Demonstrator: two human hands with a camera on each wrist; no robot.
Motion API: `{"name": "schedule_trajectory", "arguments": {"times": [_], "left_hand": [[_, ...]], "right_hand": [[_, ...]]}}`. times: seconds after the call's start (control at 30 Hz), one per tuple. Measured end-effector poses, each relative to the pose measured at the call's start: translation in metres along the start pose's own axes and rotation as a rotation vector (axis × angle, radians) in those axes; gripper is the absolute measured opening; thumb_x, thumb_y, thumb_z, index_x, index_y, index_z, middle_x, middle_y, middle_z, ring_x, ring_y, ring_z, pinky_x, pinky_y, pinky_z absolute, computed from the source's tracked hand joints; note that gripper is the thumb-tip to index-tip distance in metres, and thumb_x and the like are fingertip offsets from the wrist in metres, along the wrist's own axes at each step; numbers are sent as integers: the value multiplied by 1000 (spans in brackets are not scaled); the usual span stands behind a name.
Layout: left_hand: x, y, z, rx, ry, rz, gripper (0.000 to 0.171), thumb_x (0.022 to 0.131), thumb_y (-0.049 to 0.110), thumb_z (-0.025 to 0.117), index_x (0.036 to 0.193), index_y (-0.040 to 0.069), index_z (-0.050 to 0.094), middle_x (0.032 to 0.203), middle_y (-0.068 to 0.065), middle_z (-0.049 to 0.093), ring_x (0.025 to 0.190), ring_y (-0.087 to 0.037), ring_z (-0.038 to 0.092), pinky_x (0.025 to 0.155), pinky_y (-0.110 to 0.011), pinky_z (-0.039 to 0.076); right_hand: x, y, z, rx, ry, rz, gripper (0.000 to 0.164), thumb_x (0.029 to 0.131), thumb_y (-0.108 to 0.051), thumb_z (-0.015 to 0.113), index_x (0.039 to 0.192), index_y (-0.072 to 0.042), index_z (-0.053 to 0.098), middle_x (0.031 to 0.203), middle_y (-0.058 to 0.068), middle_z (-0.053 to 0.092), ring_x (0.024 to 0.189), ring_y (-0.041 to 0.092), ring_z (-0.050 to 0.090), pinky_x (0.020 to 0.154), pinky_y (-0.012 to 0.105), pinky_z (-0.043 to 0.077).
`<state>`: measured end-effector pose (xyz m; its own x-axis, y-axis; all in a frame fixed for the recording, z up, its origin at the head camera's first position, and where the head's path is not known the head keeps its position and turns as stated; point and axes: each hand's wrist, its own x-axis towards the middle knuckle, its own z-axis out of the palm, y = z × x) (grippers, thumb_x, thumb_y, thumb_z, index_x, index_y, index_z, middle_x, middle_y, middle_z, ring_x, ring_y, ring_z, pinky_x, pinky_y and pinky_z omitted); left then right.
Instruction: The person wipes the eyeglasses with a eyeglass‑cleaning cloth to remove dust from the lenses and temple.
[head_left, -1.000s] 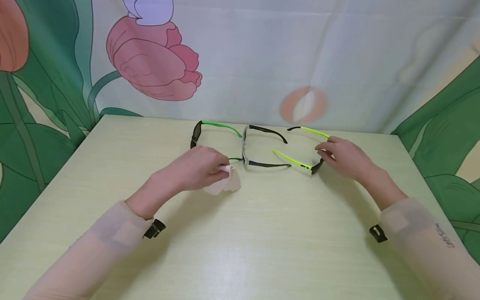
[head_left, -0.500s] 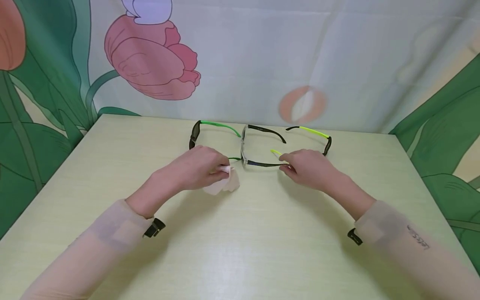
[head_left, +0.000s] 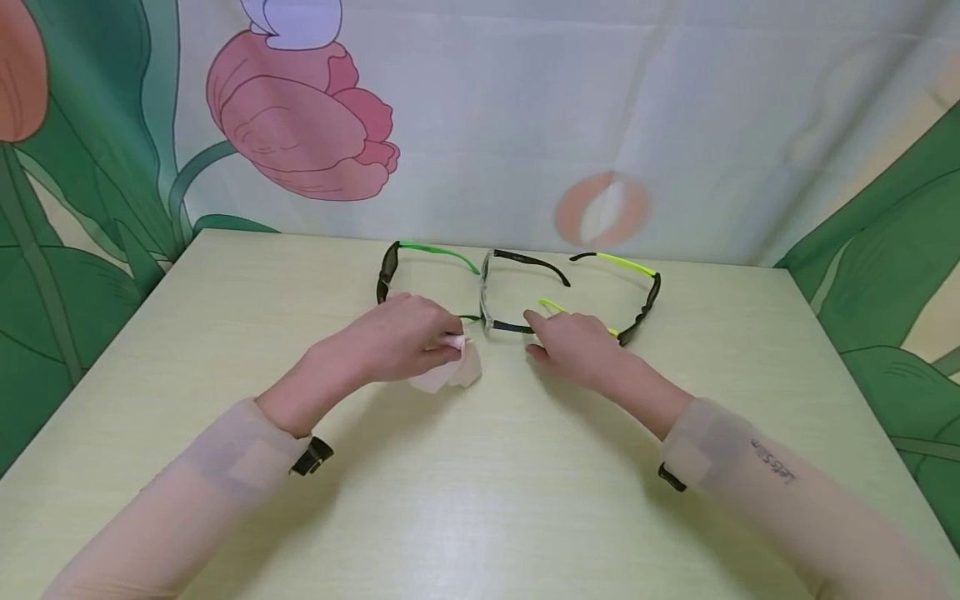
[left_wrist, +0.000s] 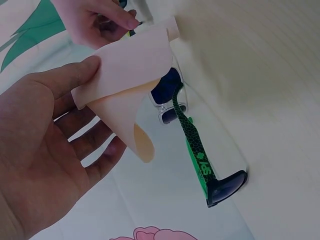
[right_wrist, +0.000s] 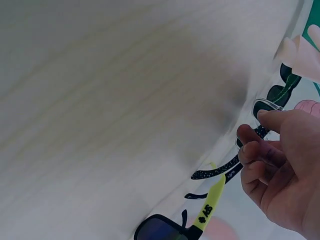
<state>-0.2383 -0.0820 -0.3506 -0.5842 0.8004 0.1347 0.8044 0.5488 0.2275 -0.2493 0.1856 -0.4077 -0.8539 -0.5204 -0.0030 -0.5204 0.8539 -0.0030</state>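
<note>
My left hand (head_left: 393, 337) pinches a pale pink cloth (head_left: 468, 367) between thumb and fingers; in the left wrist view the cloth (left_wrist: 132, 62) hangs folded over. Behind that hand lie sunglasses with green temples (head_left: 388, 267), partly hidden. My right hand (head_left: 576, 346) is over the near black temple of clear-framed sunglasses (head_left: 484, 292). Its thumb and forefinger stand apart, with the temple close to them in the right wrist view. To the right, sunglasses with yellow temples (head_left: 647, 304) rest on the table, one temple partly behind that hand.
All three sunglasses lie in a row with temples unfolded near the back of the pale table (head_left: 465, 500). A floral-printed curtain (head_left: 465, 125) hangs just behind the table's back edge.
My right hand has moved left from the yellow-templed sunglasses to the clear-framed pair. The left hand stays nearly still with the cloth.
</note>
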Motion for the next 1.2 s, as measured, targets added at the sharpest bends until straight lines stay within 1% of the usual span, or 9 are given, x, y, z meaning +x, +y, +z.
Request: {"name": "schedule_trajectory", "arguments": {"times": [0.13,0.2,0.27,0.4,0.5,0.67,0.87,1.03,1.2], "left_hand": [[0,1,1,9,-7,6,17,94,13,74,78,15,67,70,10,60,63,-11,51,64,-33,48],[0,2,1,12,-11,9,18,94,13,74,78,15,67,70,10,59,63,-11,51,65,-33,48],[0,3,1,13,-16,10,17,94,13,74,79,14,67,70,10,59,63,-11,52,65,-33,48],[1,3,1,19,-16,14,16,93,13,75,80,14,67,71,9,60,64,-11,54,67,-34,49],[1,3,2,21,-16,18,15,94,14,75,80,13,67,71,8,61,64,-11,54,67,-35,50],[2,3,2,24,-12,22,16,93,14,75,80,13,67,71,8,60,63,-11,53,66,-34,49],[2,3,2,27,-11,29,17,93,13,75,79,14,66,70,9,59,63,-11,53,65,-34,49],[2,2,3,29,-13,34,17,94,14,74,79,14,65,70,9,59,63,-10,53,66,-35,49],[3,2,3,24,-8,30,18,94,13,74,78,14,65,70,9,59,63,-11,53,66,-35,49]], "right_hand": [[5,0,5,13,-32,16,38,101,-27,69,129,-5,59,74,7,63,70,28,66,56,49,55],[6,0,7,17,-43,14,37,101,-27,68,130,-5,58,78,7,64,75,28,67,58,49,55],[8,-1,9,19,-49,8,34,101,-26,68,127,-6,59,78,6,65,76,27,67,58,49,56],[11,-3,10,21,-36,2,24,101,-26,68,111,-6,61,73,5,62,72,26,66,57,48,55],[11,-5,10,22,-7,7,19,101,-25,68,99,-7,62,69,5,59,68,27,65,57,48,55],[10,-6,9,22,43,10,25,101,-28,69,87,-8,61,67,5,57,65,27,62,56,47,53],[9,-6,6,12,83,31,33,97,-38,73,82,-10,62,67,3,56,58,24,57,53,44,50],[8,-5,2,-25,167,18,31,99,-33,71,78,-12,64,66,2,57,55,23,55,49,42,48],[3,-5,-4,-69,221,0,29,100,-30,70,79,-10,62,67,3,57,54,24,54,46,42,47]]}}
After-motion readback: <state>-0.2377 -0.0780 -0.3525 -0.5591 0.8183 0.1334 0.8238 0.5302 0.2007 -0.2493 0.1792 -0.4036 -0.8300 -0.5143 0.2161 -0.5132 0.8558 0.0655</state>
